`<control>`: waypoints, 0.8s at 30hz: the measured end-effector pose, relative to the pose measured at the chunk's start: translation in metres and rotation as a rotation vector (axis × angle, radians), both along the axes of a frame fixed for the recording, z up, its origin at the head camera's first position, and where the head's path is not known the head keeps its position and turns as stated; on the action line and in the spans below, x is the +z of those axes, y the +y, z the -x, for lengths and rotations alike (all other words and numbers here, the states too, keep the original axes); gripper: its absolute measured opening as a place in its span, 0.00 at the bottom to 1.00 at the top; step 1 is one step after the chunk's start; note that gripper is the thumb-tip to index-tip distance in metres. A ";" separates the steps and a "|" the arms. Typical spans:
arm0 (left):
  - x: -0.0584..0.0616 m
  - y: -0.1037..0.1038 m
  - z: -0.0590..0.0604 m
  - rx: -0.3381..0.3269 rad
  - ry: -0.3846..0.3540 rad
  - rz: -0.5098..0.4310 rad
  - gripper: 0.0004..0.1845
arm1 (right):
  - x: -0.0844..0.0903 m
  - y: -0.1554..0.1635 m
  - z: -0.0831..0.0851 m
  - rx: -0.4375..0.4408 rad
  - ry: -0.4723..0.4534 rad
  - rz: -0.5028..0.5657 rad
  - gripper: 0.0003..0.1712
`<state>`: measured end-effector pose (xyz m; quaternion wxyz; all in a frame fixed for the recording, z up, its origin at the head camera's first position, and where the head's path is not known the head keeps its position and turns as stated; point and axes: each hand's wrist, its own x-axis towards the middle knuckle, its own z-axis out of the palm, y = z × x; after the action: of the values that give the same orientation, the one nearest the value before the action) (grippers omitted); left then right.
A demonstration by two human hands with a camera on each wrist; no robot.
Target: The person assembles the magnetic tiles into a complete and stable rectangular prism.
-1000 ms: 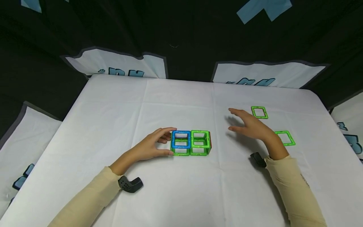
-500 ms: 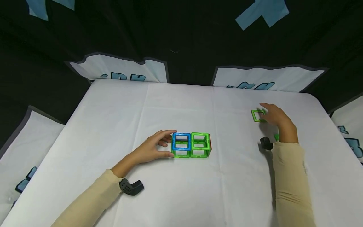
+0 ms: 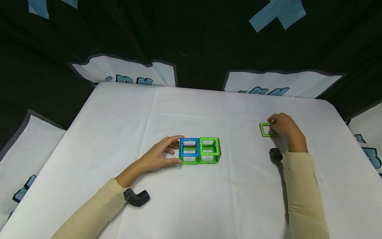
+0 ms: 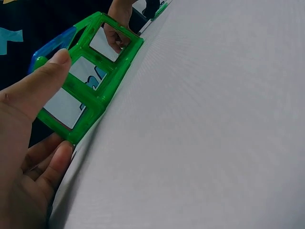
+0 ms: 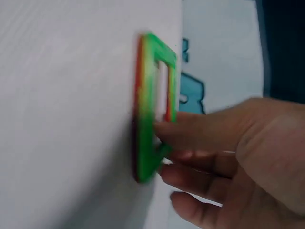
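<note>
My left hand (image 3: 158, 156) is at the left end of the block build (image 3: 200, 151) in the middle of the desk (image 3: 119, 116). My thumb (image 4: 35, 90) presses on the near green side and my fingers (image 3: 174, 141) reach round the far side, so I hold the end of it between them. The build is two open boxes side by side. One has a blue square (image 3: 189, 147) on top, next to my hand. The other has a green top (image 3: 210, 146). A bit of orange shows at the far right end.

My right hand (image 3: 283, 127) is far off to the right on the desk. Its fingers are bent and they pinch one edge of a loose green square (image 3: 266, 129). In my right wrist view the green square (image 5: 155, 105) is blurry, and I see some orange on it too. I cannot tell if it lies flat or is lifted a little.

The desk has a white cloth on it.
</note>
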<state>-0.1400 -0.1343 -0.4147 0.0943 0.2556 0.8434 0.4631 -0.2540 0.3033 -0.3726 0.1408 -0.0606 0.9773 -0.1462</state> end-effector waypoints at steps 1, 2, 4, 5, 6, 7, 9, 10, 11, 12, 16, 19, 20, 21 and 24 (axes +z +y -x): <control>0.000 0.000 0.000 0.000 0.002 0.002 0.41 | 0.003 -0.003 -0.001 0.005 -0.015 0.011 0.18; 0.000 0.000 0.000 0.000 0.002 0.003 0.41 | 0.005 -0.006 -0.002 0.010 -0.028 0.022 0.19; 0.000 -0.001 0.000 0.000 0.003 0.003 0.41 | 0.012 -0.013 -0.004 0.023 -0.053 0.046 0.19; 0.001 -0.001 0.000 -0.001 0.003 0.003 0.41 | 0.015 -0.016 -0.006 0.033 -0.063 0.059 0.20; 0.001 -0.001 0.000 -0.002 0.002 0.002 0.42 | 0.019 -0.019 -0.008 0.042 -0.071 0.072 0.20; 0.001 0.000 0.000 -0.004 -0.001 0.002 0.42 | 0.022 -0.022 -0.010 0.051 -0.078 0.085 0.21; 0.001 0.000 0.000 -0.007 -0.002 -0.001 0.41 | 0.029 -0.028 -0.013 0.078 -0.091 0.099 0.21; 0.002 0.000 0.000 -0.008 -0.005 -0.001 0.41 | 0.032 -0.031 -0.015 0.094 -0.092 0.106 0.21; 0.002 0.000 0.000 -0.009 -0.005 -0.001 0.41 | 0.035 -0.034 -0.017 0.105 -0.095 0.112 0.21; 0.002 0.000 0.000 -0.009 -0.006 -0.002 0.41 | 0.037 -0.037 -0.018 0.114 -0.097 0.119 0.21; 0.002 -0.001 0.001 -0.008 -0.005 0.000 0.41 | 0.043 -0.046 -0.023 0.135 -0.094 0.156 0.19; 0.001 -0.001 0.001 -0.008 -0.003 -0.002 0.41 | 0.046 -0.049 -0.026 0.136 -0.084 0.187 0.17; 0.001 -0.001 0.001 -0.008 -0.003 -0.001 0.41 | 0.046 -0.050 -0.026 0.142 -0.075 0.192 0.17; 0.001 -0.001 0.001 -0.008 -0.002 -0.002 0.41 | 0.047 -0.051 -0.027 0.145 -0.065 0.198 0.17; 0.001 -0.001 0.001 -0.009 0.000 -0.003 0.41 | 0.049 -0.053 -0.029 0.171 -0.025 0.208 0.19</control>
<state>-0.1407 -0.1354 -0.4133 0.0960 0.2594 0.8417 0.4638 -0.2250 0.2501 -0.3240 0.1579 -0.1562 0.9463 -0.2350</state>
